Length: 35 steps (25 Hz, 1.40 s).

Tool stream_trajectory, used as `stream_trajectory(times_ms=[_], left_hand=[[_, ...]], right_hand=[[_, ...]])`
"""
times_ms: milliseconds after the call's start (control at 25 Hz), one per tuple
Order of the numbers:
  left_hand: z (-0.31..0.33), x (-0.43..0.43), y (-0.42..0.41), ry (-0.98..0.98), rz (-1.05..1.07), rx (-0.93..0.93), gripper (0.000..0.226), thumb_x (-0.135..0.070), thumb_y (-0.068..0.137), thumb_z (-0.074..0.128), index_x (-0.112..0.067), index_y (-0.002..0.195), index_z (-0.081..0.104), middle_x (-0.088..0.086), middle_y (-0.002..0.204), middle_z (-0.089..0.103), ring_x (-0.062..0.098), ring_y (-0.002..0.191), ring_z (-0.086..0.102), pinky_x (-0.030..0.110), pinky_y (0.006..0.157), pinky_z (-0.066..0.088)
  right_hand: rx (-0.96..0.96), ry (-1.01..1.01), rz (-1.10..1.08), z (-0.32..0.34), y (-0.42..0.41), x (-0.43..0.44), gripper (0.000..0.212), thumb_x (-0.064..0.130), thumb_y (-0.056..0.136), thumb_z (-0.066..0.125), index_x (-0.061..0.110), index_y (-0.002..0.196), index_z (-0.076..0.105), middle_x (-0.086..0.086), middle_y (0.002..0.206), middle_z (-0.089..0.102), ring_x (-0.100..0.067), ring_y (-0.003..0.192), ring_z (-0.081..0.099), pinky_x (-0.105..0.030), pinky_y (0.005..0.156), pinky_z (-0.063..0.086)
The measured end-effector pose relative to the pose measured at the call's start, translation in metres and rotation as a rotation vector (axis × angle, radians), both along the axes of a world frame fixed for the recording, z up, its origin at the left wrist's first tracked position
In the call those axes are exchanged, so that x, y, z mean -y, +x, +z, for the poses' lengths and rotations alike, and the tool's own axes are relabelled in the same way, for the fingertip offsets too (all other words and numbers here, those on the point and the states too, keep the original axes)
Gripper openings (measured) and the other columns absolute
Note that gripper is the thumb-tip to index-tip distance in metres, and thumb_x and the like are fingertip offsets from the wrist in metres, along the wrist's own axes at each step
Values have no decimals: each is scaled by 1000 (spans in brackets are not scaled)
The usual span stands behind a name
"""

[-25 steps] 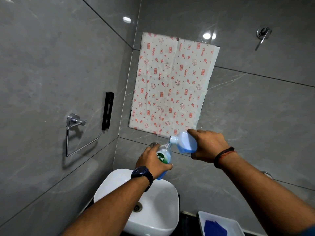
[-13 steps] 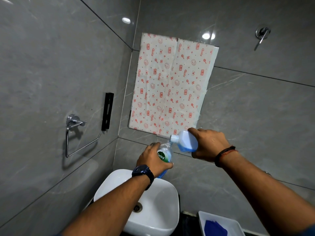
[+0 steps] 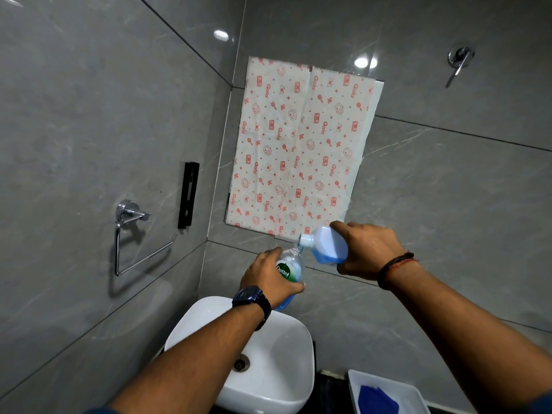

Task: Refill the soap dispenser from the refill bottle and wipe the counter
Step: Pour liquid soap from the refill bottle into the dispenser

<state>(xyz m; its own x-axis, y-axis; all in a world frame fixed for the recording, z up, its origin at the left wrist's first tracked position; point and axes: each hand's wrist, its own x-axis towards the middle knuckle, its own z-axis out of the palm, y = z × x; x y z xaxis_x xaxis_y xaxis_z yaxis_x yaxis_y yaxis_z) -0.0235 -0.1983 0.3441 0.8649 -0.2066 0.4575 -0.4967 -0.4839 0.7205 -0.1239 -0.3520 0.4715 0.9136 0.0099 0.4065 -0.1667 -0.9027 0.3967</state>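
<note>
Grey tiled walls surround us, with a white basin (image 3: 277,348) below. Our left hand (image 3: 265,279) is wrapped around the soap dispenser (image 3: 289,270), holding it upright above the basin. Our right hand (image 3: 369,252) grips the refill bottle (image 3: 327,246), tipped so its neck meets the dispenser's open mouth. At near right, a blue cloth (image 3: 378,400) lies in a white tray (image 3: 355,380).

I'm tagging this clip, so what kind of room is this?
Most likely a small bathroom: a white basin with a drain, grey tiled walls, a chrome towel ring and a wall tap handle.
</note>
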Motion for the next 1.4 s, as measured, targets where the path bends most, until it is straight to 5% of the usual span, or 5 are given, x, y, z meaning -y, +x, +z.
stream_trajectory(times_ms=[1400], left_hand=[[3,6,2,-2,-5,-11,91,-57,49,80,-33,128,42,-3,120,55,18,97,54,32,73,51]], right_hand=[[29,-14,9,0,7,10,74,45,68,73,30,130,37,0,118,62,-23,93,61,-36,70,56]])
